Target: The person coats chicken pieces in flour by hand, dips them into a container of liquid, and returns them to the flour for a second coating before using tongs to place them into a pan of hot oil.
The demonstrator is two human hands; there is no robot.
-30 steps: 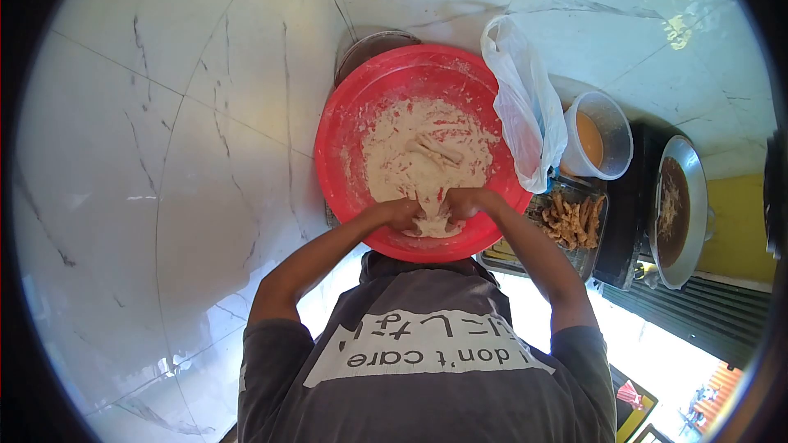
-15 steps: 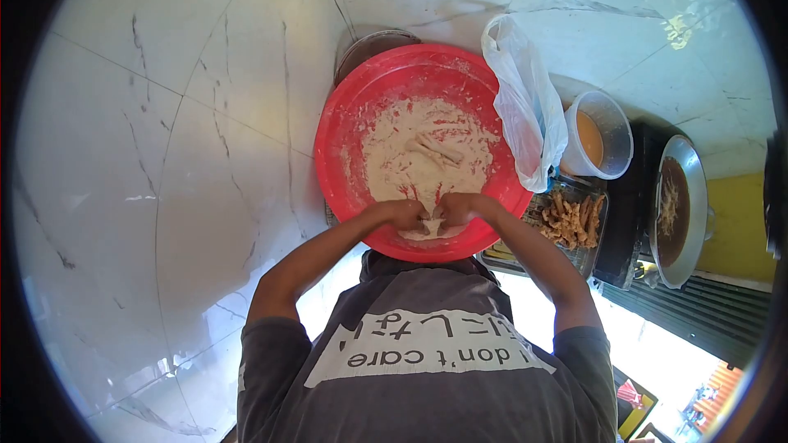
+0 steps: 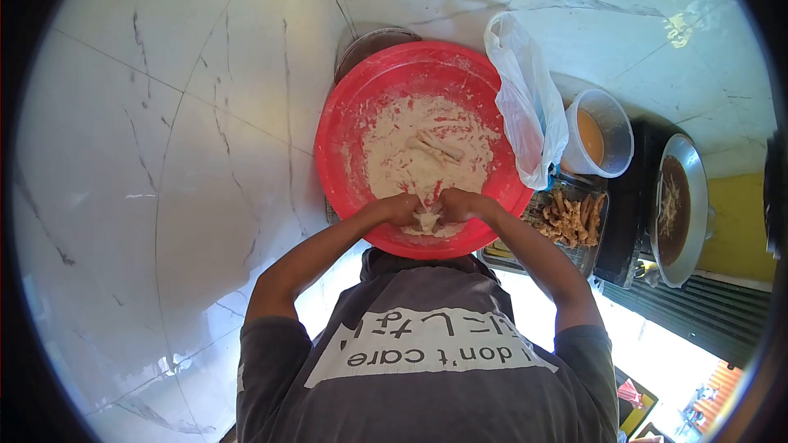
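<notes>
A wide red basin holds pale flour, spread thickly over its bottom. My left hand and my right hand are side by side over the near part of the basin. Both have curled fingers, closed on a flour-coated piece between them; its exact kind is hard to make out. Farther in, long thin flour-coated pieces lie on the flour, apart from my hands. My fingertips are partly hidden by the hands and the flour.
Right of the basin are a white plastic bag, a clear bucket of orange liquid and a tray of brown fried pieces. A metal pan with dark oil and frying bits stands farther right. Marbled tile extends on the left.
My hands have shifted very slightly, and the floured piece between them shows a little differently. The floured pieces farther in stay put.
</notes>
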